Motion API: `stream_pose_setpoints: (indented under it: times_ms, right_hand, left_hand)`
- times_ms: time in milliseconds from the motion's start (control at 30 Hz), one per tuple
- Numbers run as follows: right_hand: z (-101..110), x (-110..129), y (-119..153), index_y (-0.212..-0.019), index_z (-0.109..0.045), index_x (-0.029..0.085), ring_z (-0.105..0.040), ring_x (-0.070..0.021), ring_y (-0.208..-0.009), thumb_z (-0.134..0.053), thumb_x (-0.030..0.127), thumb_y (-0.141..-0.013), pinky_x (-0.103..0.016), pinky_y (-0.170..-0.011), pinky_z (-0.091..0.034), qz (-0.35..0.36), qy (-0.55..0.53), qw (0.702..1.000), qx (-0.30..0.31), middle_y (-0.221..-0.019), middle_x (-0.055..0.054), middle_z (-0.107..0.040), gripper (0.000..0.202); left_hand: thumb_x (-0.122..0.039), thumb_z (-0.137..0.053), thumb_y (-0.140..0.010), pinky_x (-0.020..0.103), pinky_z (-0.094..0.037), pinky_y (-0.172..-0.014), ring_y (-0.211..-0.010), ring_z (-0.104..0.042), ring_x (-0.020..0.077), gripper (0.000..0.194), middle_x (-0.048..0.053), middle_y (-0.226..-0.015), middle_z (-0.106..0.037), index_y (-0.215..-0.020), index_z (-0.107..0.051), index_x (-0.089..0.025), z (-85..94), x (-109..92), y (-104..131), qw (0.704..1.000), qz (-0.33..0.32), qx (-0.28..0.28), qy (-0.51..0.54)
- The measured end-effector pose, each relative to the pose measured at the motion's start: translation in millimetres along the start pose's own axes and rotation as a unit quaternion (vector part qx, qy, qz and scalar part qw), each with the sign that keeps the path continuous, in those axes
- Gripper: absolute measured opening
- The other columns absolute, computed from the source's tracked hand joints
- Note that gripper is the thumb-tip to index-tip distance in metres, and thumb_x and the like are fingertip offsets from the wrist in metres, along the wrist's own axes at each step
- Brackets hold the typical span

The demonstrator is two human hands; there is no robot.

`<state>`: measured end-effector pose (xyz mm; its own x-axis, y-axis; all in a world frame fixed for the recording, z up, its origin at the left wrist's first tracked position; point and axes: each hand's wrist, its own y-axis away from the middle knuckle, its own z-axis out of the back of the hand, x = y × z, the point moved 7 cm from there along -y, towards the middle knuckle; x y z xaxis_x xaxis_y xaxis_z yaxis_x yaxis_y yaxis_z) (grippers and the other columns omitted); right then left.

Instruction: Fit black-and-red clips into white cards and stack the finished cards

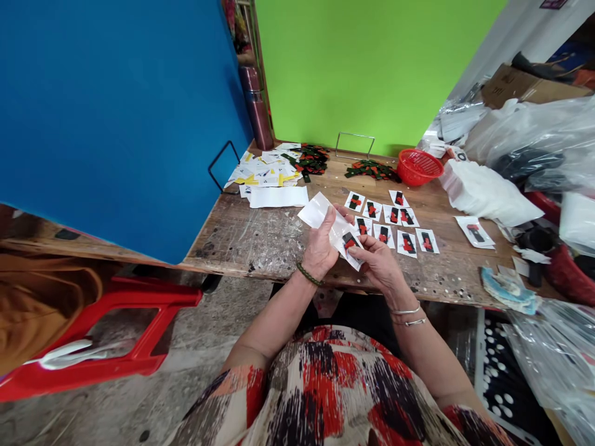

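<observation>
My left hand (321, 246) holds a small whitish, see-through plastic bag (320, 209), thumb on top. At the bag's lower right end is a white card with a black and red piece (349, 240). My right hand (380, 263) pinches that end between thumb and fingers. Whether the card lies wholly inside the bag I cannot tell. Just beyond my hands, several white cards, each bearing a black and red piece (383, 235), lie in loose rows on the wooden table (260, 238). A white stack of bags or paper (279, 197) lies to the left.
At the back lie printed cards (269, 167) and two heaps of black and red pieces (312, 160). A red basket (419, 167), white bags (488, 192) and a small card stack (475, 233) are on the right. Blue (116, 124) and green (372, 68) panels border the table; a thermos (257, 108) stands between them.
</observation>
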<state>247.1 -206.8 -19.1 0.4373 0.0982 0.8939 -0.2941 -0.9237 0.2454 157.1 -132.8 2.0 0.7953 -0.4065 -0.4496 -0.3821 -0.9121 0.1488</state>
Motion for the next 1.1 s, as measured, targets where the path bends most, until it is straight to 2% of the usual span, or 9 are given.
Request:
stream_pose_setpoints:
  times_ms: [167, 333, 533, 667, 800, 933, 1100]
  right_hand:
    - [6.9, 5.7, -8.7, -0.076, -0.069, 0.018, -0.061, -0.0103, -0.062, -0.092, 0.025, -0.049, -0.023, -0.062, -0.049, 0.031, 0.038, 0.999, 0.001, -0.074, 0.002, -0.072, 0.036]
    - [10.6, 4.1, -11.7, -0.08, -0.062, 0.019, -0.064, -0.012, -0.065, -0.093, 0.025, -0.048, -0.025, -0.066, -0.052, 0.043, 0.043, 0.998, -0.017, -0.076, 0.001, -0.073, 0.045]
    - [14.5, 5.9, -12.5, -0.085, -0.056, 0.02, -0.059, -0.0097, -0.053, -0.093, 0.025, -0.045, -0.022, -0.055, -0.05, 0.059, 0.067, 0.995, -0.034, -0.063, 0.007, -0.065, 0.055]
    - [11.8, 4.4, -14.6, -0.089, -0.053, 0.021, -0.055, -0.0109, -0.047, -0.092, 0.032, -0.048, -0.023, -0.045, -0.046, 0.03, 0.105, 0.994, 0.005, -0.06, 0.008, -0.063, 0.057]
    - [14.5, 10.8, -17.4, -0.091, -0.051, 0.022, -0.053, -0.0101, -0.046, -0.09, 0.034, -0.049, -0.022, -0.042, -0.044, 0.066, 0.135, 0.988, -0.034, -0.061, 0.008, -0.062, 0.059]
    - [14.2, 13.5, -17.1, -0.096, -0.052, 0.022, -0.054, -0.0099, -0.049, -0.09, 0.037, -0.049, -0.022, -0.044, -0.046, 0.087, 0.15, 0.983, -0.06, -0.066, 0.007, -0.061, 0.063]
    - [10.2, 5.2, -14.7, -0.096, -0.05, 0.022, -0.045, -0.0069, -0.039, -0.088, 0.042, -0.053, -0.02, -0.035, -0.036, 0.065, 0.125, 0.989, -0.043, -0.062, 0.008, -0.06, 0.061]
  left_hand:
    - [-0.03, -0.077, -0.079, 0.033, -0.053, -0.088, -0.08, -0.07, 0.0151, 0.023, 0.002, -0.084, -0.071, -0.094, -0.066, -0.016, 0.7, 2.5, 3.4, 1.0, -0.001, -0.001, -0.018]
    - [-0.031, -0.076, -0.08, 0.035, -0.052, -0.092, -0.089, -0.07, 0.018, 0.022, 0.003, -0.086, -0.071, -0.094, -0.067, -0.017, 1.7, 7.1, 3.0, 1.0, -0.001, 0.014, -0.011]
    - [-0.028, -0.075, -0.081, 0.034, -0.053, -0.089, -0.087, -0.07, 0.0175, 0.022, 0.004, -0.089, -0.071, -0.097, -0.068, -0.015, 8.6, 18.6, 5.5, 1.0, 0.02, -0.018, -0.011]
    - [-0.028, -0.075, -0.081, 0.033, -0.054, -0.087, -0.088, -0.07, 0.0183, 0.021, 0.006, -0.089, -0.072, -0.095, -0.068, -0.015, 9.2, 24.0, 8.4, 0.999, 0.033, -0.03, -0.009]
    - [-0.02, -0.071, -0.083, 0.031, -0.054, -0.086, -0.078, -0.069, 0.0143, 0.016, 0.004, -0.088, -0.072, -0.097, -0.068, -0.014, 7.9, 29.8, 10.1, 0.999, 0.027, -0.016, -0.002]
    - [-0.012, -0.065, -0.085, 0.03, -0.052, -0.088, -0.08, -0.069, 0.0127, 0.015, 0.003, -0.089, -0.072, -0.099, -0.068, -0.015, 13.6, 29.8, 6.3, 0.999, 0.027, -0.036, 0.014]
    - [-0.011, -0.059, -0.088, 0.03, -0.052, -0.089, -0.082, -0.068, 0.0126, 0.017, 0.004, -0.092, -0.072, -0.103, -0.067, -0.016, 18.8, 24.7, 1.8, 0.998, 0.027, -0.053, 0.019]
